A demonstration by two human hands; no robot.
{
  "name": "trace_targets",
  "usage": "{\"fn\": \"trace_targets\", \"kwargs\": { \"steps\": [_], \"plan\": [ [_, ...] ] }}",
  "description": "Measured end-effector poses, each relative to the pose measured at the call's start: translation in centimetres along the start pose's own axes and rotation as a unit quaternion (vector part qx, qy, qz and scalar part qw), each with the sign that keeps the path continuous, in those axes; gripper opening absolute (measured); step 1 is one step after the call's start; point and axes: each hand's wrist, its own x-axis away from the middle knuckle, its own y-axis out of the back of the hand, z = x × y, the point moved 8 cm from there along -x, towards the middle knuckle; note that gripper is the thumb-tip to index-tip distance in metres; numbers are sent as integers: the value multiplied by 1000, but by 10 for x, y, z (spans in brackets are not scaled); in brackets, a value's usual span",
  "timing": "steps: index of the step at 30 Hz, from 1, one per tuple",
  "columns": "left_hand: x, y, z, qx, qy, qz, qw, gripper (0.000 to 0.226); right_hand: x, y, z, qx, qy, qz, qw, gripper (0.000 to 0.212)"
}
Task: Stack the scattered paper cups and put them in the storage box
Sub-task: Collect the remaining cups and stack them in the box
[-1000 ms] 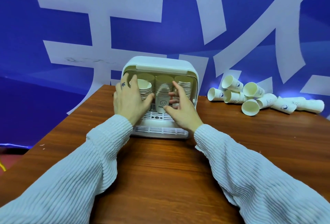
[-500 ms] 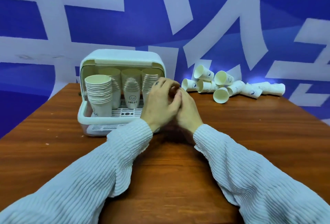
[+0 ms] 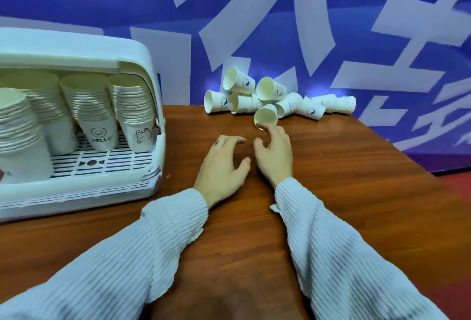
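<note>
Lying scattered on the brown wooden counter (image 3: 356, 179), the loose white paper cups (image 3: 265, 100) are seen right of the white plastic storage box (image 3: 76, 49) (stacked cups (image 3: 88, 105) inside). Between box and pile, the left hand (image 3: 223, 166) and right hand (image 3: 275, 151) are spread, each grip wide and holding nothing.

Ribbed white sleeves (image 3: 158, 243), both arms
</note>
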Motion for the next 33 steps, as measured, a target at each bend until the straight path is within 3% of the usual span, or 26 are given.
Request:
{"fn": "trace_targets", "kwargs": {
  "steps": [3, 6, 8, 11, 13, 16, 17, 19, 22, 24, 26, 29, 31, 33],
  "plan": [
    [-3, -3, 3, 3, -3, 1, 1000, 46, -37, 4, -24, 109, -26, -34, 993, 44],
    [-4, -4, 3, 6, 3, 5, 1000, 46, -66, -5, -55, 136, -84, 17, 987, 46],
    [-5, -2, 5, 8, 5, 1, 1000, 46, -74, -13, -62, 117, -109, 36, 986, 48],
    [-8, 6, 9, 13, 7, -25, 1000, 53, -67, 2, -49, 65, -107, -63, 990, 35],
    [-10, 17, 10, -18, 2, -59, 998, 71, -53, 7, -29, -49, -62, -86, 993, 21],
    [-17, 27, 12, -117, -11, -47, 992, 96, -24, -26, 17, -170, 27, 74, 982, 23],
    [-18, 28, 16, -124, -1, -38, 992, 95, -16, -38, 30, -185, 47, 113, 975, 22],
    [-18, 38, 31, -74, 54, -64, 994, 78, -15, -48, 47, -195, 78, 98, 973, 19],
    [-15, 56, 49, 35, 129, -152, 979, 65, -43, -54, 61, -104, 97, 21, 990, 12],
    [-15, 61, 51, 74, 132, -183, 971, 67, -65, -74, 74, 52, 137, 71, 987, 22],
    [-15, 60, 50, 91, 127, -188, 970, 71, -79, -105, 85, 237, 215, 152, 935, 28],
    [-15, 53, 46, 96, 112, -174, 974, 75, -89, -146, 87, 463, 341, 205, 792, 30],
    [-17, 51, 46, 96, 107, -168, 975, 78, -95, -162, 82, 534, 354, 230, 733, 37],
    [-19, 51, 47, 94, 109, -168, 975, 81, -98, -169, 80, 562, 364, 244, 701, 38]
  ]
}}
